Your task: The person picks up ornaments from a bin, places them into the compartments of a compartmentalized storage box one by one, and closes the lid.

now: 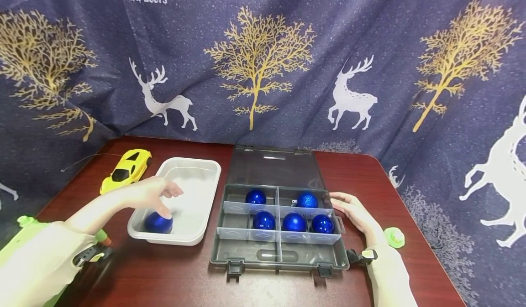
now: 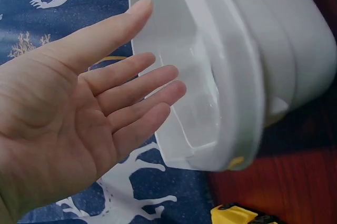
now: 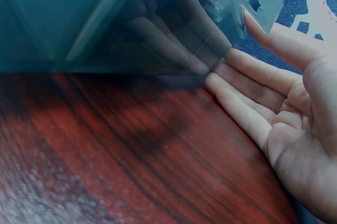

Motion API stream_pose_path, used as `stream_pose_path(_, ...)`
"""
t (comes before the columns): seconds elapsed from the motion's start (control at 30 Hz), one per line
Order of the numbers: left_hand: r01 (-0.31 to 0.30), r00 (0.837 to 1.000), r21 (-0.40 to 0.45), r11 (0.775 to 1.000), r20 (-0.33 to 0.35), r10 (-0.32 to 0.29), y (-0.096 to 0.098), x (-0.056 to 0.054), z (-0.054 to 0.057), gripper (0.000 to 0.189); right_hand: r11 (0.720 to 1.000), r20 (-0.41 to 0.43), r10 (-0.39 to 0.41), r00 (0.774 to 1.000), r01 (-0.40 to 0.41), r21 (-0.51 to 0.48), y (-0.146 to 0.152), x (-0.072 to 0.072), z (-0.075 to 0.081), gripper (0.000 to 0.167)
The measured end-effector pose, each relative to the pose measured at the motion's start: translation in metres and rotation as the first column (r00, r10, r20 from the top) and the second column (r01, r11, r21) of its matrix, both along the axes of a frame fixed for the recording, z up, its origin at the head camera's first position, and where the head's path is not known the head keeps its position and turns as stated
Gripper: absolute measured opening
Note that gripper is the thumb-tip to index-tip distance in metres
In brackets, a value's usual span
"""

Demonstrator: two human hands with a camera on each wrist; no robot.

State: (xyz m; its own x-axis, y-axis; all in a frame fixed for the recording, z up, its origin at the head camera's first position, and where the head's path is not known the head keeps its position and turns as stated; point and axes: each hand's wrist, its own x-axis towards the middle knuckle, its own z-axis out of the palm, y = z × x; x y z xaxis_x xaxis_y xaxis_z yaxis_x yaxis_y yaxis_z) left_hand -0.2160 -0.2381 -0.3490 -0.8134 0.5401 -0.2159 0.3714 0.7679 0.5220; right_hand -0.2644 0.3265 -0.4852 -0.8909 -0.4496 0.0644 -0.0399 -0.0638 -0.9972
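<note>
My left hand (image 1: pixel 149 195) hovers over the white plastic tub (image 1: pixel 211 172) with its fingers spread and nothing in them. Below the thumb, a dark blue ball (image 1: pixel 158 223) lies in the tub's near left corner. My right hand (image 1: pixel 355 213) touches the right side of a grey see-through divider box (image 1: pixel 246 252), its fingers nearly straight against the wall in the right wrist view. Inside the box sit several blue ornament balls, among them a glittery one (image 1: pixel 307 200) and a matte one (image 1: pixel 294 222). The box's lid (image 1: pixel 275 168) is folded back, and its front row holds no balls.
A yellow toy car (image 1: pixel 127 170) stands left of the tub. Beyond the right forearm is a small green object (image 1: pixel 394 237). Something light green (image 1: pixel 26 234) lies partly under the left sleeve. A dark blue cloth printed with deer hangs behind the red-brown table (image 1: pixel 172 275).
</note>
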Motion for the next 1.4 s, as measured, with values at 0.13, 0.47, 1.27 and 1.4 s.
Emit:
stream_pose_path(0.13, 0.007, 0.999, -0.022, 1.000, 0.054, -0.006, -0.002, 0.002, -0.002, 0.058, 1.000, -0.005, 0.000, 1.000, 0.000, 0.002, 0.001, 0.000, -0.001, 0.029)
stream_pose_path(0.47, -0.013, 0.983, -0.120, 0.993, 0.179, 0.034, -0.002, 0.004, -0.006, 0.060, 1.000, -0.005, -0.004, 1.000, 0.004, -0.002, 0.001, -0.001, -0.001, 0.030)
stream_pose_path(1.27, 0.080, 0.996, -0.254, 0.964, 0.053, -0.068, -0.002, 0.002, -0.021, 0.045, 1.000, -0.010, -0.004, 1.000, 0.004, -0.007, 0.001, 0.000, -0.002, 0.027)
stream_pose_path(1.4, 0.057, 0.997, -0.260, 0.964, 0.066, -0.041, 0.000, 0.002, -0.020, 0.045, 1.000, -0.008, -0.002, 1.000, 0.002, -0.016, 0.001, 0.000, -0.002, 0.027)
